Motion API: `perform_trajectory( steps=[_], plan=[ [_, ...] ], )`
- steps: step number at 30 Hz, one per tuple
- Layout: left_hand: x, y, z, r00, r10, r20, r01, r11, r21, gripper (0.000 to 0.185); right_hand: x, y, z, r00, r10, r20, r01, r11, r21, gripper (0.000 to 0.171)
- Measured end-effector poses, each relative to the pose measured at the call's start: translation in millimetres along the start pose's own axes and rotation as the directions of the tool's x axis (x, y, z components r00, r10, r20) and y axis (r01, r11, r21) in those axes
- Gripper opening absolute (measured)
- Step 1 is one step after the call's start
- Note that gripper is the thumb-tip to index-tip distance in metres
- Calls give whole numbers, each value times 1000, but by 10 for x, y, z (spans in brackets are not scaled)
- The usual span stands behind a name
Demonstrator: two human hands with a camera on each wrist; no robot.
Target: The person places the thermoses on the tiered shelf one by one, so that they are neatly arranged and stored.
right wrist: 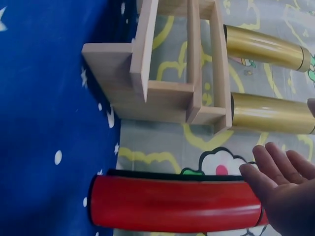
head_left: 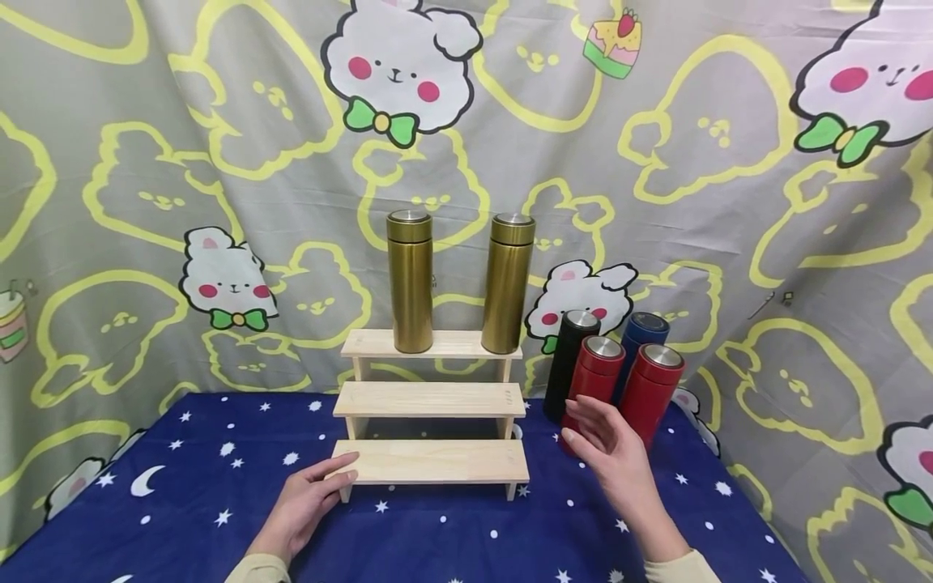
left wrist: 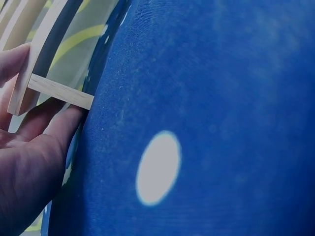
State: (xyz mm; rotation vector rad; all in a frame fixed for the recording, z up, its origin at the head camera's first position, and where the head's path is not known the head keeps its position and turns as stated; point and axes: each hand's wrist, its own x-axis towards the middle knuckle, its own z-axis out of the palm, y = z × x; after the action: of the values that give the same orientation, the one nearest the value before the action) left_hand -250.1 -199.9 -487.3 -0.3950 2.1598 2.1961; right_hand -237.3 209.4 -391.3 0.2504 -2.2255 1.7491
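Two cream sleeves are seen nearest in the head view; beyond them, two gold bottles are stood upright on the top step of a wooden rack, and could probably be toppled if the rack were jerked or tilted by the left hand; to the right, two red bottles, a black bottle and a blue bottle are clustered so closely on the starry cloth that a neighbour might be knocked over by a careless reach of the right hand; in the left wrist view, the left end of the rack's lowest step is gripped between digits above and below; in the right wrist view, the fingers are loosely extended and nothing is held; whether a red bottle is touched cannot be told.
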Motion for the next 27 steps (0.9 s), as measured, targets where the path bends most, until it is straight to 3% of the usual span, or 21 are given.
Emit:
perform_trajectory(
  steps=[8, 18, 27],
  plan=[
    [1, 4, 14, 1000, 7, -8, -7, 1000, 1, 43, -73, 129, -117, 995, -8, -96, 3, 998, -58, 50],
    [8, -19, 0, 1000, 7, -6, -7, 1000, 1, 41, -110, 221, -194, 988, 60, -145, -77, 990, -116, 71],
    [19, -20, 2, 1000, 1, -3, -1, 1000, -10, 42, 3, 402, -240, 980, 87, -178, -117, 979, -169, 84]
  ],
)
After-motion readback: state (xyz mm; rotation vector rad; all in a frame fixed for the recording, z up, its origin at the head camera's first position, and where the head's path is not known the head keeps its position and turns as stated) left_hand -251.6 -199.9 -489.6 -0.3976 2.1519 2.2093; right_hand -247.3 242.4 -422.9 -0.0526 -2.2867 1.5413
